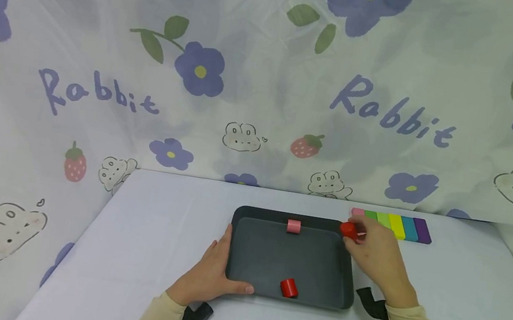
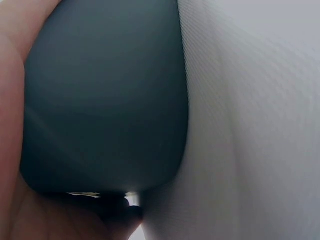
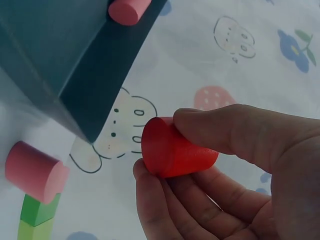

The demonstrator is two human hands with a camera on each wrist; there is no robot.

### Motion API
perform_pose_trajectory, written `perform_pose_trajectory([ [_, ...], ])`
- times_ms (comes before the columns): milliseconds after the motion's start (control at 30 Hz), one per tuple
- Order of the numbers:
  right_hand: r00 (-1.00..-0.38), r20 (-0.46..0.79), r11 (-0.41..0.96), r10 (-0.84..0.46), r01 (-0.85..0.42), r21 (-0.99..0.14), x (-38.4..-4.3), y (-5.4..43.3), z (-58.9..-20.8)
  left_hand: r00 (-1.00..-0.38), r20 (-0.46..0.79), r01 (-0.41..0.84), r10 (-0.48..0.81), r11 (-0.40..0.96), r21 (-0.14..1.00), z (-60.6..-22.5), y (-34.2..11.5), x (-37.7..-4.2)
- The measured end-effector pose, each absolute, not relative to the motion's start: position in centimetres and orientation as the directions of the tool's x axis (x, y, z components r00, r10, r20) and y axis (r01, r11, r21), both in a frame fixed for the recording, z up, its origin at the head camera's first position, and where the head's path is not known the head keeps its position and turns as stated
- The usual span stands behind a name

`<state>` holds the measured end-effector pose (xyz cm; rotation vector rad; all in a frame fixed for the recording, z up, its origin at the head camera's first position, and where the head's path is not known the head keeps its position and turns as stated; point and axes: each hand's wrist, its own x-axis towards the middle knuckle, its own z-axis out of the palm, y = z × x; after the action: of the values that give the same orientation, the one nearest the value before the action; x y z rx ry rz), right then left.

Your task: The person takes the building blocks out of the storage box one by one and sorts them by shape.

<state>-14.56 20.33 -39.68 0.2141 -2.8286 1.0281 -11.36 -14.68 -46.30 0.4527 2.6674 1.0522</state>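
Note:
A red cylinder (image 3: 175,147) is pinched between the thumb and fingers of my right hand (image 1: 379,255), over the back right corner of a dark grey tray (image 1: 291,258). My left hand (image 1: 210,273) rests against the tray's front left corner, its fingers along the left side and its thumb on the front edge. Inside the tray, a pink cylinder (image 1: 293,226) lies by the back wall and another red cylinder (image 1: 289,287) near the front. The left wrist view shows the tray's outer wall (image 2: 110,100) close up beside the left hand.
Behind my right hand lies a row of coloured blocks (image 1: 397,227), with green, yellow, blue and purple among them. A pink cylinder (image 3: 32,172) sits outside the tray near the green block. A patterned cloth (image 1: 260,71) hangs behind the white table (image 1: 148,238).

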Motion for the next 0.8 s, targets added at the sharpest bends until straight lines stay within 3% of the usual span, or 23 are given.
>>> perform_pose_trajectory([
  [500, -0.978, 0.192, 0.773, -0.082, -0.184, -0.607, -14.9, 22.8, -39.5, -0.927, -0.105, 0.19, 0.361, 0.691, 0.697, -46.0, -14.7, -11.4],
  [800, -0.986, 0.16, 0.783, -0.036, -0.128, -0.609, -15.5, 24.0, -39.5, -0.925, -0.117, 0.186, 0.36, 0.701, 0.689, -45.9, -14.5, -11.5],
])
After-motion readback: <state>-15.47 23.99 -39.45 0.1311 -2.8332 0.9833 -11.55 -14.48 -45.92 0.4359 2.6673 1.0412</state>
